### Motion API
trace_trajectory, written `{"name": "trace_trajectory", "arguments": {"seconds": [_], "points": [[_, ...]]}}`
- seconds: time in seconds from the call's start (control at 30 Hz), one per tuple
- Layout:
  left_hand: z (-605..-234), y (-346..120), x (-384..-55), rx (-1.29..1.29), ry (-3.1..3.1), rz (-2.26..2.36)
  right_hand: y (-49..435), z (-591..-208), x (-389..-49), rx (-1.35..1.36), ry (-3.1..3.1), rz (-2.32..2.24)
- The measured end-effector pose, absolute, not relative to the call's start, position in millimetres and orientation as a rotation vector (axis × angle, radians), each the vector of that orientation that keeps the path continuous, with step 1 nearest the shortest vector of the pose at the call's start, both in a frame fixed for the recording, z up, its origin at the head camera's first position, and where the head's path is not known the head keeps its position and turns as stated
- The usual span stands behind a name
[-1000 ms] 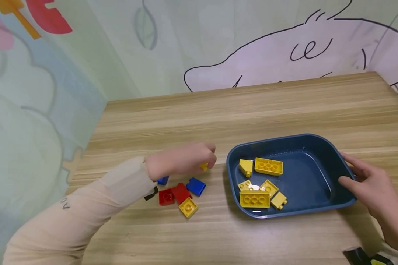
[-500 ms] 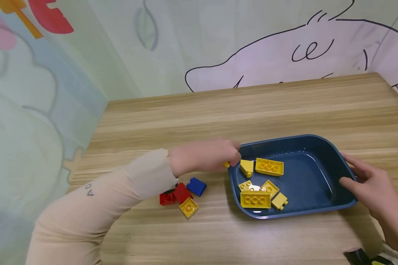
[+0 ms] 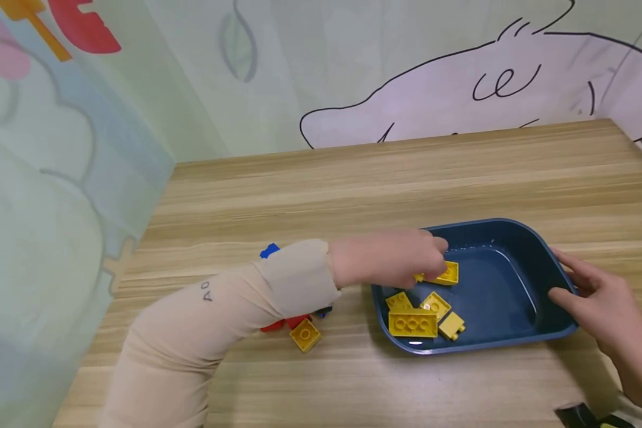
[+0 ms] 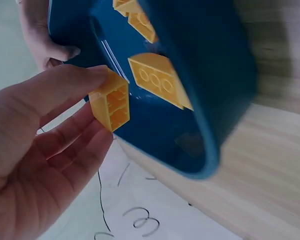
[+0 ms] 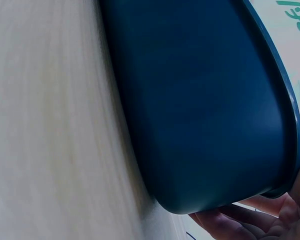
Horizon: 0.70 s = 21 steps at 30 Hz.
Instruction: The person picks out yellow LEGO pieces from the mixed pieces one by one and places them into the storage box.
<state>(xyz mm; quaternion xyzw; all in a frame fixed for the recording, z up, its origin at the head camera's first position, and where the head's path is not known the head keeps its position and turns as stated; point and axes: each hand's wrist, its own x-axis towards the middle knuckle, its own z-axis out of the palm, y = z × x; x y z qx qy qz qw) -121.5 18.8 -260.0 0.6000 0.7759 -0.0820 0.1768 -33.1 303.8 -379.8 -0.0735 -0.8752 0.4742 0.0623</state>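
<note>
My left hand (image 3: 390, 258) is above the left part of a dark blue plastic tub (image 3: 505, 309). Its thumb and fingers pinch a yellow toy building brick (image 4: 110, 100), hollow underside showing in the left wrist view. In the tub lie several other yellow bricks, among them a long one (image 3: 413, 324) and a small one (image 3: 452, 326). My right hand (image 3: 601, 309) grips the tub's right end, thumb over the rim and fingers along the outer wall (image 5: 205, 110). The sleeve and left hand hide part of the tub and its contents.
Left of the tub on the wooden table (image 3: 278, 202) lie a yellow brick (image 3: 305, 336), red bricks (image 3: 273, 327) and a blue brick (image 3: 270, 250), partly behind the left sleeve (image 3: 235, 303). A wall with drawings rises behind the table.
My left hand has carried the yellow brick rightward from beside the loose bricks, across the tub's left rim, to above the tub. The right hand and tub have stayed in place.
</note>
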Motion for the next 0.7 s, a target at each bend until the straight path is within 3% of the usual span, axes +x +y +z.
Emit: {"name": "trace_trajectory", "arguments": {"seconds": [0.7], "points": [[-297.0, 89.3, -109.2, 1.712, 2.017, -0.205, 302.4, -377.0, -33.7, -0.194, -2.633, 1.453]]}}
